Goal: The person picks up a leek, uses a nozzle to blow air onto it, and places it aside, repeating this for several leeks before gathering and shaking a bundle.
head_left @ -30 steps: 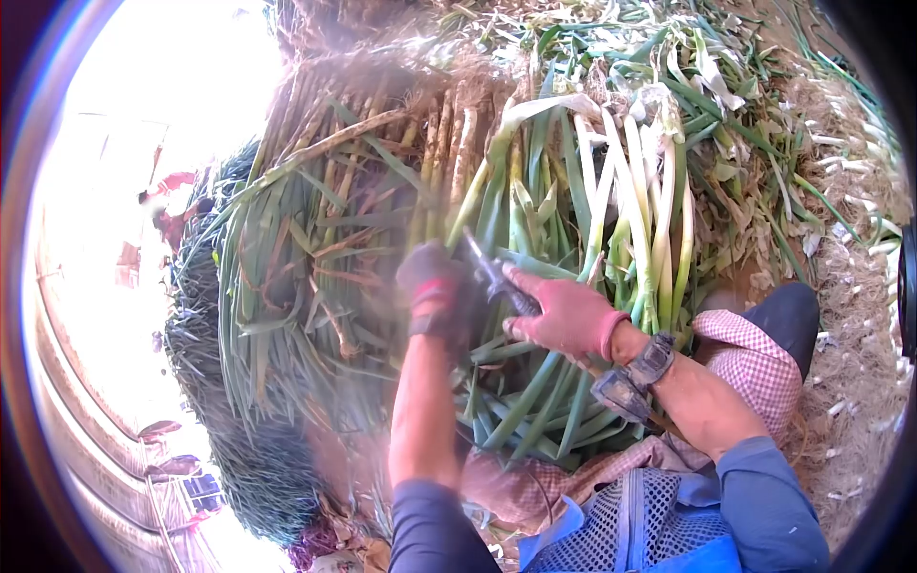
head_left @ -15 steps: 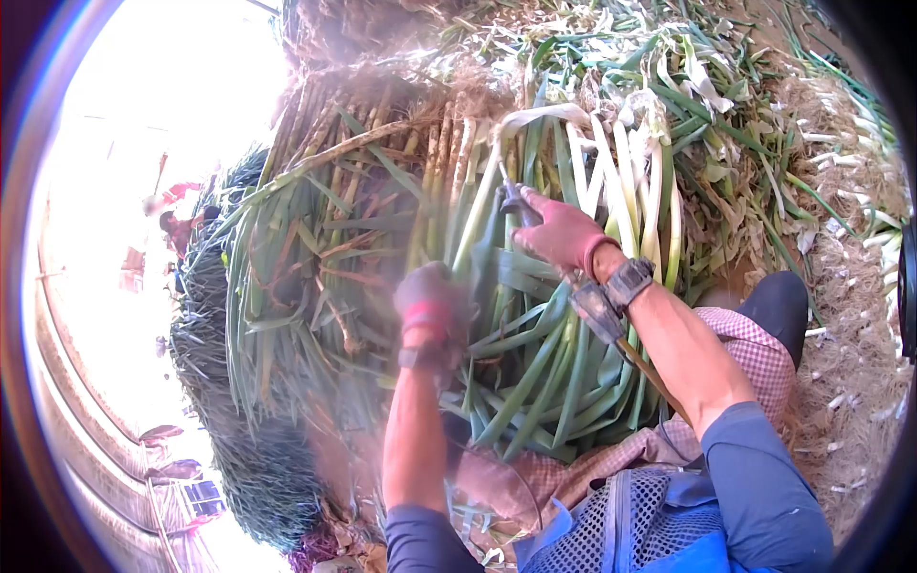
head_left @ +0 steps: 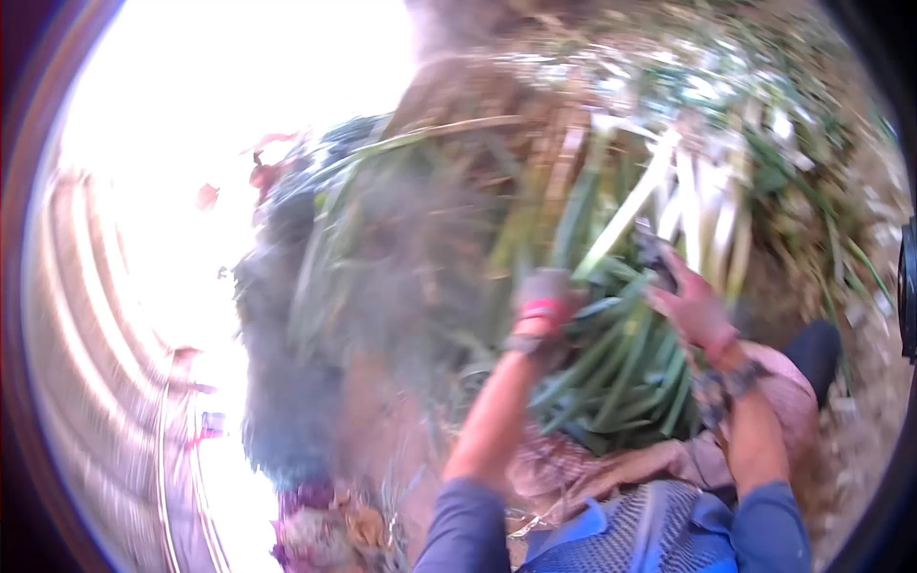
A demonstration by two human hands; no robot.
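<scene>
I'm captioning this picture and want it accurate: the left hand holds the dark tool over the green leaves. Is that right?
No, "left" is wrong: the head view shows the right hand holding the dark tool over the green leaves.

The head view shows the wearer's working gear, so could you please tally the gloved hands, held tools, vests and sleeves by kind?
Gloved hands (left hand, right hand): 2
Held tool: 1
Blue vest: 1
Sleeves (left sleeve, right sleeve): 2
Total: 6
The stalks are too blurred to count.
</scene>
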